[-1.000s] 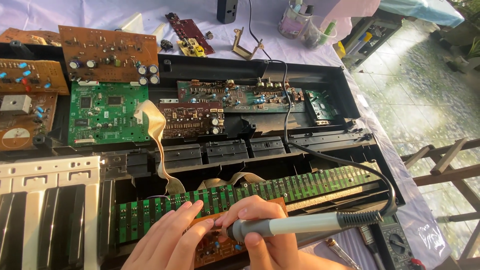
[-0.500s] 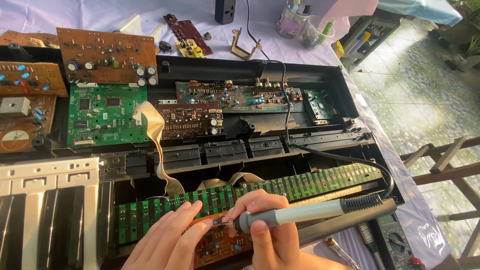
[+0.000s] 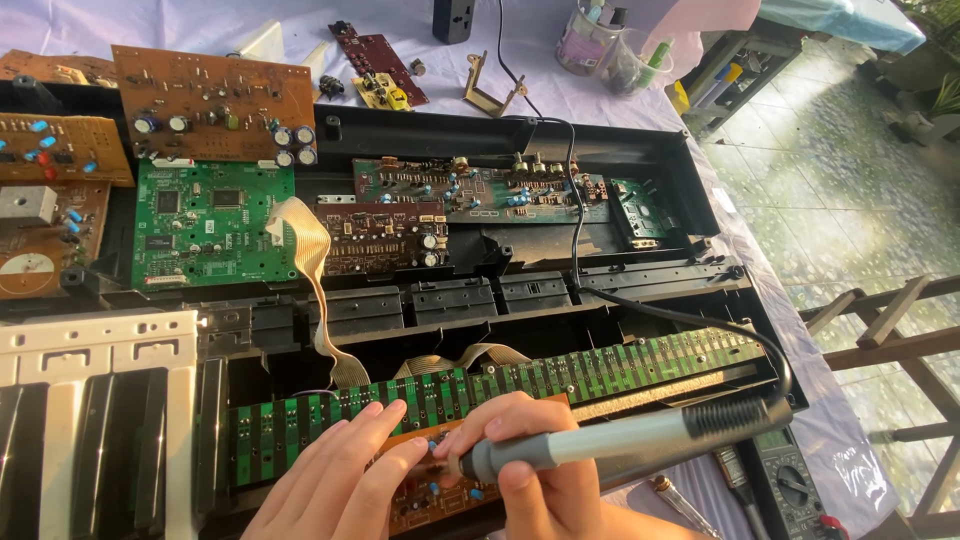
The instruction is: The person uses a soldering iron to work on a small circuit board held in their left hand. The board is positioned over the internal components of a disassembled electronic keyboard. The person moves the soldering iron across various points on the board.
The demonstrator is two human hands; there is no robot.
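Observation:
My right hand (image 3: 540, 470) grips a grey soldering iron (image 3: 620, 440) with a black collar, its tip pointing left onto a small brown circuit board (image 3: 440, 490) at the bottom centre. My left hand (image 3: 340, 480) rests flat on that board with its fingers spread, fingertips touching the long green key-contact board (image 3: 500, 385). The iron's black cable (image 3: 580, 230) runs up across the open black keyboard case (image 3: 520, 130). The iron's tip is hidden between my fingers.
Green (image 3: 210, 225), brown (image 3: 210, 105) and maroon (image 3: 380, 235) circuit boards lie in and around the case. A beige ribbon cable (image 3: 315, 280) loops down. White and black piano keys (image 3: 90, 420) sit at left. A multimeter (image 3: 790, 485) lies bottom right, a cup of tools (image 3: 585, 40) at the back.
The soldering iron's handle has tilted slightly, its rear end dropping a little, while both hands stay on the small brown board.

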